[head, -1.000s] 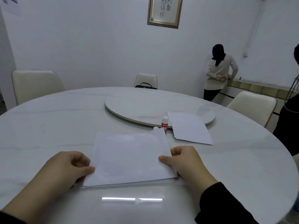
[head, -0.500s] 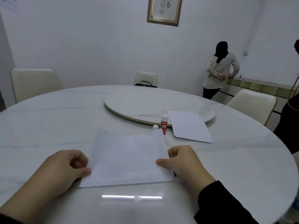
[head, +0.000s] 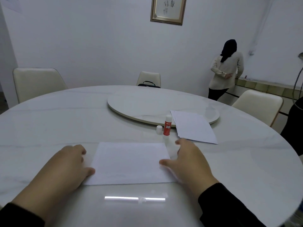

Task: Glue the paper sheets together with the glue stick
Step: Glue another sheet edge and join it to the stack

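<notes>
One flat paper sheet (head: 131, 163) is lying on the round white worktop (head: 65, 122) directly in front of the person; whether it is a single sheet or several stacked cannot be told. The left hand (head: 65, 167) is resting at the sheet's left edge, thumb touching the paper, fingers loosely curled, grip released and holding nothing. The right hand (head: 185, 163) is sitting at the sheet's right edge, thumb on the paper, fingers spread and slightly blurred, grip likewise released. One glue stick (head: 167, 127), red body with white top, is standing upright just beyond the sheet's far right corner, uncapped. One small white cap (head: 159, 129) is standing just beside it on the left. One loose pile of paper (head: 193, 126) is lying to the right of the glue stick, its far end overlapping the rim of one round turntable (head: 139, 104) at the worktop's centre; sheet count in the pile cannot be told. Three cream chairs are standing around the far side: left (head: 36, 82), centre (head: 149, 78), right (head: 259, 104). One dark bag (head: 148, 84) is sitting on the centre chair. One person (head: 226, 69) is standing with back turned at the far wall. One framed picture (head: 168, 10) is hanging above.
</notes>
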The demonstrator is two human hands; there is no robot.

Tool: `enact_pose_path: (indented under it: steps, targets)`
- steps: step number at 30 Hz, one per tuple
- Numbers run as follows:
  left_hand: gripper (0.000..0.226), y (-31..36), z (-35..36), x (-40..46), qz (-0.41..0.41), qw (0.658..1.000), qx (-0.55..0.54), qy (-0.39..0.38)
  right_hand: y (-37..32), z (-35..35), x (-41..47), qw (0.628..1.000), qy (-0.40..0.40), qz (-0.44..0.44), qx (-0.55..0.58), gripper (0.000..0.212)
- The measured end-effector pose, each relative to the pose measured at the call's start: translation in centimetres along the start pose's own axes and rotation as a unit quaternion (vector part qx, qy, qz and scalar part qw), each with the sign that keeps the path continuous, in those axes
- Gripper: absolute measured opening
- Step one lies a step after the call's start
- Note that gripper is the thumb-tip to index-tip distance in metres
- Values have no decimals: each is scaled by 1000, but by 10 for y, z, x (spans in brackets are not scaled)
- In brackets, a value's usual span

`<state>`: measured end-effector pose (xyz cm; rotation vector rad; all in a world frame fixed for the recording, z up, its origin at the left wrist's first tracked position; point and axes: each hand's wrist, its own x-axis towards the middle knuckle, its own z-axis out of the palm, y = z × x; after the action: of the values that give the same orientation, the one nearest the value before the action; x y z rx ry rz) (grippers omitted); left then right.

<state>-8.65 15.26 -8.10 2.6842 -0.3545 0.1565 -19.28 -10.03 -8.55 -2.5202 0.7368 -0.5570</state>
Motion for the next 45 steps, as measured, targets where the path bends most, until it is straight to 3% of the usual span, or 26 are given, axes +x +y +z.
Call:
enact_pose_path:
  steps: [2, 4, 6, 8, 11, 17, 25, 28, 30, 31, 33, 34, 36, 39, 45]
  targets:
    - [54, 9, 0, 4, 46, 997, 11, 54, -3, -7, 4, 994, 23, -103, 19, 76]
    - [58, 23, 4, 5, 151, 986, -14, 67, -10, -10, 11, 976, -49, -208, 48, 81]
    - [64, 36, 14, 8, 258, 966, -19, 4, -19, -1, 17, 948, -146, -283, 0, 85]
    - [69, 41, 29, 13, 308, 948, 18, -76, -22, 14, 21, 921, -207, -322, -69, 91]
    - [76, 37, 45, 22, 296, 939, 86, -152, -16, 31, 27, 900, -265, -318, -138, 95]
    - [97, 25, 42, 29, 301, 934, 106, -162, 0, 23, 29, 899, -277, -297, -163, 100]
    - [90, 6, 25, 34, 307, 926, 97, -199, 35, -15, 27, 901, -305, -256, -175, 92]
    - [83, 5, 23, 34, 314, 921, 93, -209, 53, -30, 30, 906, -333, -217, -145, 92]
    - [80, 5, 23, 33, 314, 920, 89, -216, 67, -41, 31, 936, -321, -142, -41, 86]
    - [78, 5, 23, 34, 312, 920, 87, -220, 73, -45, 32, 956, -271, -99, 50, 72]
    - [76, 9, 23, 34, 309, 921, 81, -225, 86, -50, 48, 975, -70, -16, 209, 32]
    - [78, 14, 24, 34, 311, 920, 78, -225, 92, -51, 64, 974, 26, 28, 224, 25]
    - [87, 26, 29, 31, 321, 917, 75, -224, 98, -53, 97, 976, 88, 133, 146, 49]
    - [96, 50, 41, 26, 336, 913, 64, -220, 102, -45, 133, 963, 38, 266, 28, 79]
    - [88, 81, 53, 18, 326, 919, -41, -219, 116, -30, 154, 952, 4, 304, -11, 81]
